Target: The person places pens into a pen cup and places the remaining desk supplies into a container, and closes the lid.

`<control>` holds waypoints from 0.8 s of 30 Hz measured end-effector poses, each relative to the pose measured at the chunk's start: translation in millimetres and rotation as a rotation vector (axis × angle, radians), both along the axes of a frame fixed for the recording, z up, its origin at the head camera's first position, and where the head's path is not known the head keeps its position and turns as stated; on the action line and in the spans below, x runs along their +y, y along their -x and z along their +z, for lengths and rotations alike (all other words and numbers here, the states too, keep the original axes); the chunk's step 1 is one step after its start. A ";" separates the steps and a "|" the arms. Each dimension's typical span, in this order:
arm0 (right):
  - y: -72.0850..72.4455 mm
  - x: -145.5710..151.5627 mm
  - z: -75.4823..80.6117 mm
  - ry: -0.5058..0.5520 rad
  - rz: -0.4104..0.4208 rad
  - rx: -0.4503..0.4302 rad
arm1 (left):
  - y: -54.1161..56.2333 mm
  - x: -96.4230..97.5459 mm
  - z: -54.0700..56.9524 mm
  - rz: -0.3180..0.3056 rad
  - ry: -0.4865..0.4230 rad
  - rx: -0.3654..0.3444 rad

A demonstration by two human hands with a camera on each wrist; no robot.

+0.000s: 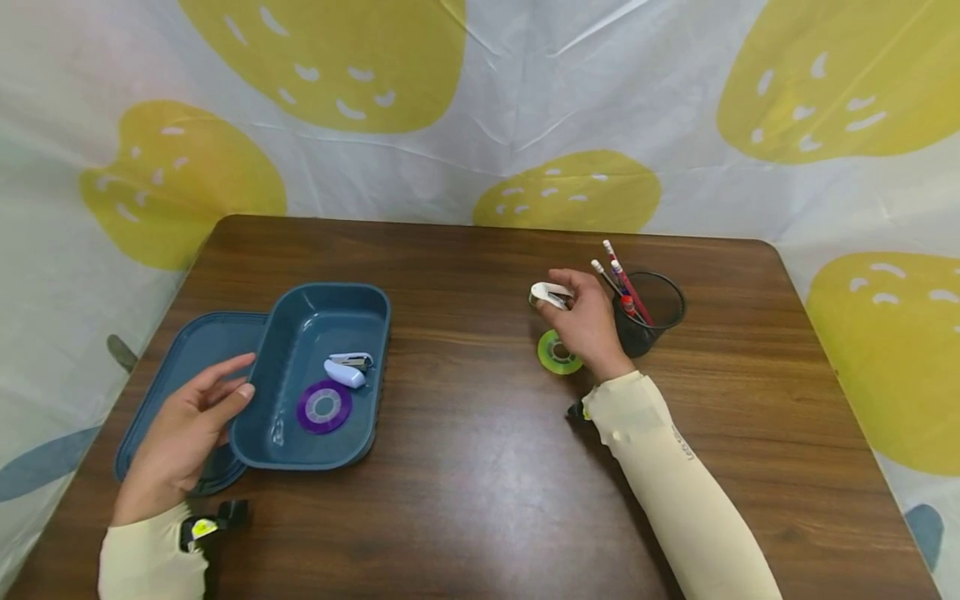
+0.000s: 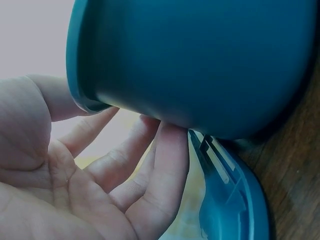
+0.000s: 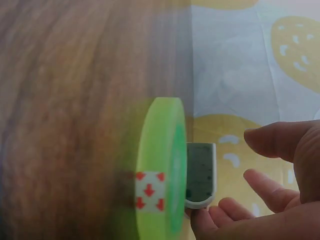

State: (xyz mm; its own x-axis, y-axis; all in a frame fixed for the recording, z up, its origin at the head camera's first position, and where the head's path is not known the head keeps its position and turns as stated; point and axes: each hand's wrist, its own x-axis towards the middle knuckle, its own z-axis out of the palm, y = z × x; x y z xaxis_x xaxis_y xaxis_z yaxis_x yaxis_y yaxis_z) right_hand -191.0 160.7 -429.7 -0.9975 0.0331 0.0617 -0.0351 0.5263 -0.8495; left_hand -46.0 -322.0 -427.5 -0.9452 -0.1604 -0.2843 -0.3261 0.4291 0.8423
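My left hand [image 1: 187,425] grips the left edge of a blue plastic box [image 1: 255,446], thumb at the rim and fingers [image 2: 172,155] against the outer wall. Inside the box lie a lavender mini stapler [image 1: 345,373] and a purple tape roll [image 1: 303,408]. My right hand [image 1: 588,325] reaches over a white mini stapler [image 1: 545,292]. In the right wrist view, its thumb and fingers are spread apart beside the stapler [image 3: 200,175]; contact at the lower fingers is hard to make out. Just in front sits a green tape roll [image 1: 546,354].
A blue lid [image 1: 161,400] lies on the wooden table [image 1: 480,500], partly beneath the box. Right of my right hand stands a black mesh pen cup [image 1: 637,340] with several pencils [image 1: 626,279]. A patterned curtain [image 1: 420,175] hangs behind the table.
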 end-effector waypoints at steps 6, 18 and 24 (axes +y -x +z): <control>1.8 1.3 -7.7 -0.014 -0.021 -0.019 | 0.4 0.4 -0.1 -0.001 0.012 -0.008; 6.2 2.8 -11.6 -0.082 -0.012 -0.060 | 0.2 1.5 0.0 0.004 0.008 -0.024; 6.8 3.1 -13.3 -0.093 -0.028 -0.084 | 1.3 2.0 -0.7 0.010 0.004 -0.036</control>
